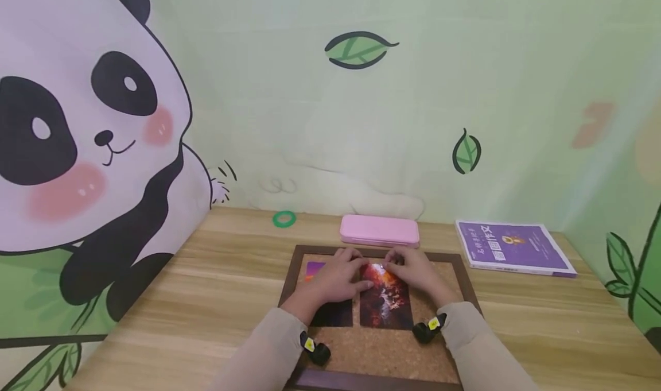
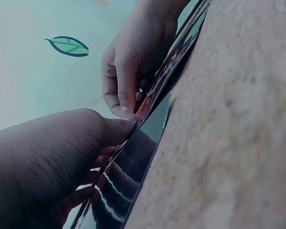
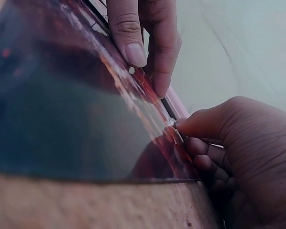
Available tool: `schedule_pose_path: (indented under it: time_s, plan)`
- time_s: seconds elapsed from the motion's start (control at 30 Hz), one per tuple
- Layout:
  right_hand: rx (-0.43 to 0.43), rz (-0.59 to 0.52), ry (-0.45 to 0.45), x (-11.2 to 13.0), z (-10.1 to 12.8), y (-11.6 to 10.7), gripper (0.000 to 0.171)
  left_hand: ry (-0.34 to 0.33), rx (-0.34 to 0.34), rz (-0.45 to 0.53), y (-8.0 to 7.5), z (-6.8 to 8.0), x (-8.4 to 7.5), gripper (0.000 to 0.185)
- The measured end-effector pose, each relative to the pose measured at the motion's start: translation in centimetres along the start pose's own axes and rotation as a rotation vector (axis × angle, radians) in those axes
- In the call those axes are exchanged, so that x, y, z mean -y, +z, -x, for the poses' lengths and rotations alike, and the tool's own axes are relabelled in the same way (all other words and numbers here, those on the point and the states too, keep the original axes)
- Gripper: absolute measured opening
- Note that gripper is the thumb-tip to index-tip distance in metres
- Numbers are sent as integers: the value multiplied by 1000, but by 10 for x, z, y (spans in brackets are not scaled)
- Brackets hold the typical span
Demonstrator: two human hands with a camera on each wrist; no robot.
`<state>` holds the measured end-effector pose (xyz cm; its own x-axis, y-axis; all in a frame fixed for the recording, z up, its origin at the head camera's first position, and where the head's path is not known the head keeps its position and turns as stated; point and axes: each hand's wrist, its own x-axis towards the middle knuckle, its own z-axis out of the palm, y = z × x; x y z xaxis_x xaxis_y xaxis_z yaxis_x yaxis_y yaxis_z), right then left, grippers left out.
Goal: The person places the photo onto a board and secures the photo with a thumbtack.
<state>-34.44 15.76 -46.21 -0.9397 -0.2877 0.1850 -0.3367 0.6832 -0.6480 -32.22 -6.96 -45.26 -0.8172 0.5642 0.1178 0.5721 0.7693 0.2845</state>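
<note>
A photo print with a fiery red and dark picture (image 1: 384, 305) lies on a brown-framed corkboard (image 1: 387, 351). At its top edge my right hand (image 1: 415, 270) pinches a small pale pin (image 3: 172, 122) between thumb and curled fingers. My left hand (image 1: 335, 279) rests over the same print's upper left, its fingers reaching the top edge and its thumb on the left side. Close to the left fingertips is a tiny pale spot (image 3: 132, 70). A second print, purple and orange at the top (image 1: 315, 268), is partly hidden under the left hand and forearm.
Behind the board sits a pink pencil case (image 1: 379, 230). A green tape ring (image 1: 284, 225) lies at the back left of the wooden table (image 1: 206, 287). A purple book (image 1: 516, 250) lies at the back right, near the wall.
</note>
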Motion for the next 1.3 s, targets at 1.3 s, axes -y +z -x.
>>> schedule_pose_path:
  time_s: [1.3]
  plan:
    - [-22,-43,86,5,0,1,12,4,1,5,-1,0,-1,58]
